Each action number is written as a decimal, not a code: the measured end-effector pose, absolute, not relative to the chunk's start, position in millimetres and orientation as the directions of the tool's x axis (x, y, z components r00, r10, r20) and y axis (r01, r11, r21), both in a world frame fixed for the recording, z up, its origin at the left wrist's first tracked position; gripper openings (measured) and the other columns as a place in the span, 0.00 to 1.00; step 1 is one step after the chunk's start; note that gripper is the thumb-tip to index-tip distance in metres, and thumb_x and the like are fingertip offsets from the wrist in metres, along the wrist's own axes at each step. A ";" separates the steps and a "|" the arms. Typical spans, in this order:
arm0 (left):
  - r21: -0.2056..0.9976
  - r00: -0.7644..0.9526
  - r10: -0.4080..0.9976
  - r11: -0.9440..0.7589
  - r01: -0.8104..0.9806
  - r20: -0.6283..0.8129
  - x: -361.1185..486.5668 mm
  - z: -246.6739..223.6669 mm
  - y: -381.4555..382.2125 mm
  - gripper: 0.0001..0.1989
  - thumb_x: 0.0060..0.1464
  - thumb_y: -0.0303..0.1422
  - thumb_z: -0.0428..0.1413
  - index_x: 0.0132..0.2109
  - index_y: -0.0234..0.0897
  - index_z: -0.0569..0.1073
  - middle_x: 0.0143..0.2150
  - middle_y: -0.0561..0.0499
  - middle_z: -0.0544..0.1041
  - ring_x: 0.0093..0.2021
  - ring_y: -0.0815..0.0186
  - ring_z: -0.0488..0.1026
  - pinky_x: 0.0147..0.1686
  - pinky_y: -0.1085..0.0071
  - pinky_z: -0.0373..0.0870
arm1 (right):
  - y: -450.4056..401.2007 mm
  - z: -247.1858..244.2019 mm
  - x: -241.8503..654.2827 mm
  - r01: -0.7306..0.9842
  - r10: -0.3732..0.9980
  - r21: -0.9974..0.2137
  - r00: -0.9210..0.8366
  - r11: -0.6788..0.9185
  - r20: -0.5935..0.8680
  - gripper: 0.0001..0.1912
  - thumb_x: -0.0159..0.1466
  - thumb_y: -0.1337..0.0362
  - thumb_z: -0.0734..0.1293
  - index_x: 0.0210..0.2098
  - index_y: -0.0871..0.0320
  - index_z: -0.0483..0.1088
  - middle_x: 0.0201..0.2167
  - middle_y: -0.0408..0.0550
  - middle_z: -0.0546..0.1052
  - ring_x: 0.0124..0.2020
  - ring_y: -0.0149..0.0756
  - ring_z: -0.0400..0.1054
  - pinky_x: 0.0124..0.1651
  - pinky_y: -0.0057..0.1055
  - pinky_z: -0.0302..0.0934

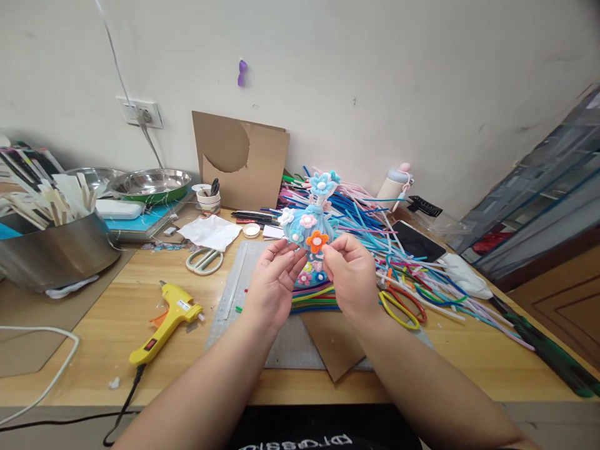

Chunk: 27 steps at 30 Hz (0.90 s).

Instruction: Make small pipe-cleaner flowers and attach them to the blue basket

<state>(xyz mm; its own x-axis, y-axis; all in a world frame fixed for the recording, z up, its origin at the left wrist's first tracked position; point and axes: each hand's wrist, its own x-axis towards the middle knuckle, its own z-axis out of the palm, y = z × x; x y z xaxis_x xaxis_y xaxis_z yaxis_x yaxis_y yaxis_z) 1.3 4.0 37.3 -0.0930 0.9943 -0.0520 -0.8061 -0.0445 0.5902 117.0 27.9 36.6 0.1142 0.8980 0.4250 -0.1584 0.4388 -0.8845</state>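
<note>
A light blue pipe-cleaner piece (316,215) stands upright over the middle of the table, with flowers on it in white, pink and blue. On its front is an orange flower with a pink centre (317,242). My right hand (349,272) is closed, thumb and fingertips pinching the orange flower's lower right edge. My left hand (276,281) has its fingers curved against the blue piece's lower left side. Below, between the hands, shows a blue base with small flowers (304,275). Its join to the upper part is partly hidden.
A yellow glue gun (171,319) lies at left, near scissors (204,261). Many pipe cleaners (370,219) spread behind and right of my hands over a grey cutting mat (285,350). A steel pot of sticks (56,244) stands far left; cardboard (267,162) leans on the wall.
</note>
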 end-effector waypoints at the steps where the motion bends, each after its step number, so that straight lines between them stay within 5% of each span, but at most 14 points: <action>1: 0.589 -0.092 0.995 -0.045 -0.807 -0.049 1.5 36.9 4.1 0.12 0.48 0.20 0.57 0.40 0.35 0.68 0.37 0.50 0.76 0.40 0.65 0.78 0.47 0.69 0.70 | 27.8 36.3 116.7 -0.162 0.897 -0.883 0.120 0.440 0.425 0.10 0.57 0.65 0.66 0.24 0.57 0.60 0.14 0.33 0.60 0.14 0.22 0.50 0.17 0.21 0.45; 19: 0.588 -0.107 0.994 -0.073 -0.806 -0.023 5.5 31.4 4.3 0.14 0.47 0.20 0.59 0.41 0.34 0.68 0.40 0.50 0.76 0.41 0.65 0.78 0.45 0.71 0.72 | 22.9 27.9 117.5 -0.053 0.862 -0.870 0.180 0.490 0.475 0.11 0.60 0.62 0.66 0.27 0.56 0.59 0.18 0.34 0.60 0.17 0.24 0.53 0.19 0.23 0.50; 23: 0.596 -0.109 0.994 -0.074 -0.800 -0.023 5.7 30.3 5.3 0.14 0.46 0.20 0.60 0.41 0.34 0.68 0.39 0.50 0.76 0.40 0.65 0.78 0.44 0.71 0.72 | 19.8 30.1 125.2 0.312 0.515 -0.572 0.250 0.759 0.820 0.05 0.59 0.68 0.66 0.32 0.56 0.63 0.27 0.41 0.65 0.28 0.30 0.62 0.30 0.29 0.59; 27: 0.586 -0.107 0.994 -0.074 -0.807 -0.022 6.2 30.0 6.1 0.15 0.45 0.20 0.60 0.41 0.35 0.69 0.38 0.50 0.76 0.40 0.65 0.78 0.44 0.71 0.72 | 21.6 35.7 131.7 0.639 0.295 -0.236 0.014 0.732 0.955 0.09 0.57 0.70 0.69 0.37 0.54 0.71 0.37 0.48 0.68 0.40 0.40 0.65 0.45 0.42 0.60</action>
